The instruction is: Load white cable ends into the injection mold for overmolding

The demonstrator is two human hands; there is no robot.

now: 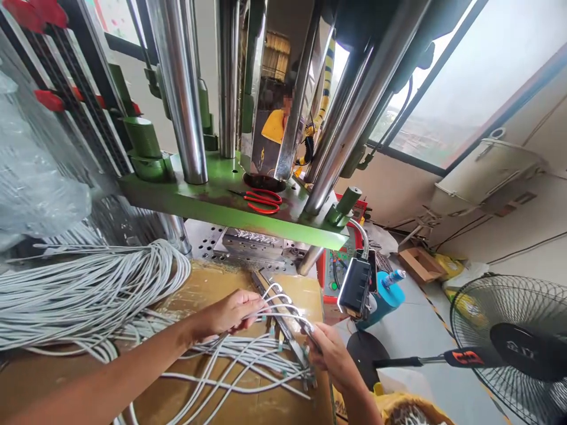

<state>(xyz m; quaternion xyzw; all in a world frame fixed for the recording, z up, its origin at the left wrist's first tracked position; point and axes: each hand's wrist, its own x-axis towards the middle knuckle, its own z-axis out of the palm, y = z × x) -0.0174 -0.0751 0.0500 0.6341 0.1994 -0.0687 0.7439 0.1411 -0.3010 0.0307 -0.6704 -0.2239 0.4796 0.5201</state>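
pinched cables in the left hand over the bar, held the right hand beside it in a grip too hidden to tell, seemingly only partway done, with a loose pile remaining.

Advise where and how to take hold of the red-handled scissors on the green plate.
Grip the red handle loops, probably best from the front: they lie near the front edge of the green press plate, the dark blades point left, and a chrome column stands to the right.
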